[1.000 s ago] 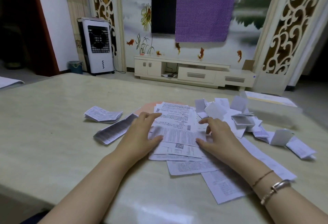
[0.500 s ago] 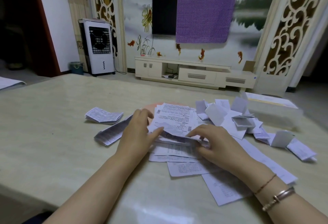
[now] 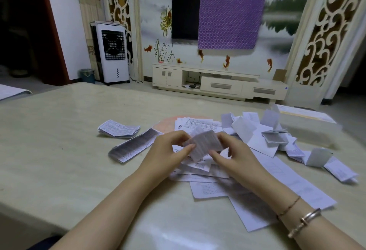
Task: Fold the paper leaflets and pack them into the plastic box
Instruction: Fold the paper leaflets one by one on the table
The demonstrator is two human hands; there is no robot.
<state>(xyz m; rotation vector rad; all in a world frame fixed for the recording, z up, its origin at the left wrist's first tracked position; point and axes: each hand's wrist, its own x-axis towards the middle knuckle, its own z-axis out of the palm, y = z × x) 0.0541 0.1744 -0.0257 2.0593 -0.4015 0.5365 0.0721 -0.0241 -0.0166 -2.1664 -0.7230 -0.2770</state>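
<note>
A folded printed leaflet [image 3: 203,144] is lifted above the pile of flat leaflets [image 3: 200,170] at the table's middle. My left hand [image 3: 168,150] pinches its left edge with thumb and fingers. My right hand [image 3: 235,156] pinches its right edge. Several folded leaflets [image 3: 273,139] lie in a heap to the right. The clear plastic box [image 3: 309,125] stands at the far right, a sheet lying on top of it.
A small folded leaflet [image 3: 118,129] and a long folded one [image 3: 132,145] lie to the left on the beige table [image 3: 59,150]. A long unfolded strip [image 3: 297,184] runs toward the near right. A pink round mat [image 3: 168,125] peeks from under the pile.
Both hands went from pressing flat on the pile to lifting one leaflet, folding it over, and now holding it folded above the pile.
</note>
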